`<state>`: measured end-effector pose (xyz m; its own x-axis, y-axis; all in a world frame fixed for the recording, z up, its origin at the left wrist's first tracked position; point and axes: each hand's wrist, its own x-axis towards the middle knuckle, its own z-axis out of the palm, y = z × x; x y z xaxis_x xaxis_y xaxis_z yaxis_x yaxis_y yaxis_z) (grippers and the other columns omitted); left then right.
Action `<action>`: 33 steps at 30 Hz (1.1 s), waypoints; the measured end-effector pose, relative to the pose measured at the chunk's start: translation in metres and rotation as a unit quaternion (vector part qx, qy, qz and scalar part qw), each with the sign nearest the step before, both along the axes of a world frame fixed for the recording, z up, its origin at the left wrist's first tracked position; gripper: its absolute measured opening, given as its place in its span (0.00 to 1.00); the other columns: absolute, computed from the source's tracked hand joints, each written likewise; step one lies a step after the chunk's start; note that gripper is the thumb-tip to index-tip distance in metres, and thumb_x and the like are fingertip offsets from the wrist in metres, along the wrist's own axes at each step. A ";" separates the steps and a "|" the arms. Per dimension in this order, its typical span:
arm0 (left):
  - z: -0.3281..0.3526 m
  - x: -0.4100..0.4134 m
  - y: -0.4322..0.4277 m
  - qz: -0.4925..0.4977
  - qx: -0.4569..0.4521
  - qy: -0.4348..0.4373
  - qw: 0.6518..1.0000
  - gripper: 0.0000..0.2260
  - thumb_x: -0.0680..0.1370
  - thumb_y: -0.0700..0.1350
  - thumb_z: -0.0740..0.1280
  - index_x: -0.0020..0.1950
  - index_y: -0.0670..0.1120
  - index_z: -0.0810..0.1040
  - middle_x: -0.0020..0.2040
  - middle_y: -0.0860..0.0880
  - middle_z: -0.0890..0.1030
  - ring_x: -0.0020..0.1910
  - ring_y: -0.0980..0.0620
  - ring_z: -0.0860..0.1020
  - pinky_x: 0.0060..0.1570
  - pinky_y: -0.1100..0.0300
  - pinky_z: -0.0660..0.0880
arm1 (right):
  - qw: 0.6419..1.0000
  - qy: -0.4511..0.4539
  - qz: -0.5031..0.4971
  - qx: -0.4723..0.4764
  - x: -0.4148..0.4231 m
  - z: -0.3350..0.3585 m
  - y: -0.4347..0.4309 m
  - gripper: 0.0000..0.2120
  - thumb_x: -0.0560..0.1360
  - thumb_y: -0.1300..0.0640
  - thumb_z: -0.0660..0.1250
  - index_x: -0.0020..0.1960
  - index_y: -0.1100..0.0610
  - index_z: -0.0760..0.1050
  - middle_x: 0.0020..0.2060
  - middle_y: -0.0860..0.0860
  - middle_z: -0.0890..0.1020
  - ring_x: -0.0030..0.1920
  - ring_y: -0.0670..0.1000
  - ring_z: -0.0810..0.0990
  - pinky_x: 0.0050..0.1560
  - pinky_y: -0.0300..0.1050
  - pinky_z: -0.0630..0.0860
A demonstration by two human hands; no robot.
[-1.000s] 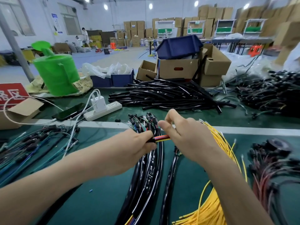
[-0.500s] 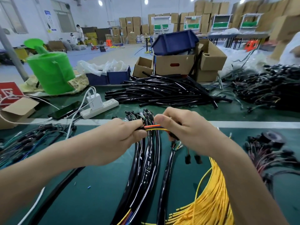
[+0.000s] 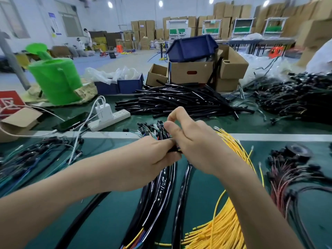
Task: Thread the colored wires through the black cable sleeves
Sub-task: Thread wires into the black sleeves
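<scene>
Here, both hands meet low over the bench (image 3: 107,218), busy at a sleeve's mouth.
The left hand (image 3: 149,162) has its grip clamped on the far end of a black sleeve (image 3: 172,151), fingers curled round it. The right hand (image 3: 195,146), touching the left, pinches the wires (image 3: 178,149) at that same end (only a sliver of red and yellow shows between the fingers). Filled sleeves (image 3: 161,187) lie under the hands and run toward the near edge, with coloured wire ends poking out there. A yellow bundle (image 3: 226,221) lies just right of them, partly under the right forearm. A pile of spare sleeves (image 3: 179,103) sits well beyond the hands, near a power strip (image 3: 111,119).
</scene>
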<state>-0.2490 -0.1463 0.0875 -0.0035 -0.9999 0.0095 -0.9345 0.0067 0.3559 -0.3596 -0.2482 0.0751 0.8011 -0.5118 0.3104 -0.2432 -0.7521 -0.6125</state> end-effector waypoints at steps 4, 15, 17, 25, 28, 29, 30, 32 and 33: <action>0.001 -0.002 -0.006 0.000 -0.015 -0.016 1.000 0.11 0.82 0.49 0.53 0.39 0.52 0.64 0.31 0.50 0.70 0.28 0.52 0.67 0.32 0.65 0.67 | 0.999 -0.029 0.013 0.031 0.004 -0.002 0.004 0.12 0.79 0.40 0.50 0.46 0.46 0.64 0.29 0.47 0.73 0.34 0.50 0.72 0.37 0.47 0.67; -0.017 0.051 -0.023 0.080 -0.017 0.374 0.924 0.11 0.80 0.42 0.61 0.41 0.50 0.79 0.28 0.54 0.72 0.24 0.58 0.65 0.20 0.68 0.61 | 0.979 -0.142 -0.140 -0.045 0.004 -0.014 -0.017 0.19 0.75 0.42 0.64 0.61 0.49 0.69 0.58 0.45 0.69 0.64 0.47 0.64 0.63 0.44 0.59; -0.011 0.055 -0.031 0.102 -0.039 0.484 0.868 0.10 0.80 0.37 0.59 0.48 0.46 0.79 0.30 0.49 0.75 0.25 0.57 0.67 0.20 0.68 0.63 | 0.950 -0.241 -0.200 -0.008 0.003 -0.014 -0.018 0.11 0.75 0.46 0.66 0.51 0.51 0.70 0.49 0.46 0.72 0.52 0.47 0.71 0.51 0.37 0.64; -0.004 0.014 -0.055 0.129 -0.072 0.600 0.786 0.17 0.77 0.31 0.53 0.51 0.43 0.80 0.42 0.47 0.83 0.37 0.55 0.80 0.35 0.63 0.79 | 0.910 -0.174 -0.125 0.354 0.019 -0.021 -0.012 0.16 0.76 0.45 0.65 0.36 0.54 0.75 0.27 0.48 0.78 0.24 0.47 0.73 0.22 0.35 0.65; -0.011 0.004 -0.047 0.129 -0.079 0.579 0.801 0.15 0.81 0.35 0.55 0.58 0.48 0.78 0.53 0.50 0.82 0.46 0.56 0.81 0.45 0.60 0.78 | 0.861 -0.205 -0.080 0.458 0.012 -0.021 -0.019 0.10 0.78 0.52 0.64 0.42 0.56 0.78 0.33 0.51 0.80 0.24 0.45 0.72 0.22 0.35 0.63; -0.015 0.004 -0.042 0.128 -0.089 0.564 0.811 0.15 0.81 0.37 0.57 0.60 0.51 0.77 0.56 0.50 0.81 0.50 0.55 0.81 0.50 0.57 0.77 | 0.851 -0.204 -0.072 0.479 0.011 -0.022 -0.020 0.09 0.78 0.53 0.65 0.43 0.56 0.78 0.33 0.51 0.81 0.24 0.45 0.72 0.22 0.36 0.63; -0.019 0.004 -0.036 0.129 -0.104 0.549 0.819 0.15 0.80 0.37 0.58 0.61 0.52 0.77 0.57 0.51 0.81 0.53 0.53 0.80 0.55 0.55 0.77 | 0.844 -0.197 -0.064 0.495 0.012 -0.023 -0.020 0.08 0.78 0.53 0.65 0.43 0.56 0.78 0.33 0.50 0.81 0.25 0.46 0.72 0.23 0.36 0.64; -0.028 0.005 -0.023 0.128 -0.146 0.515 0.835 0.15 0.79 0.38 0.63 0.62 0.54 0.75 0.56 0.51 0.82 0.56 0.51 0.80 0.60 0.51 0.75 | 0.833 -0.182 -0.039 0.522 0.016 -0.024 -0.017 0.07 0.77 0.54 0.66 0.44 0.56 0.79 0.32 0.50 0.81 0.25 0.46 0.73 0.24 0.36 0.64; -0.034 0.008 -0.015 0.126 -0.170 0.487 0.847 0.16 0.78 0.40 0.65 0.63 0.55 0.73 0.59 0.52 0.80 0.59 0.53 0.78 0.61 0.51 0.74 | 0.827 -0.181 -0.025 0.532 0.020 -0.024 -0.014 0.07 0.77 0.54 0.66 0.45 0.56 0.79 0.33 0.50 0.81 0.25 0.46 0.73 0.24 0.36 0.64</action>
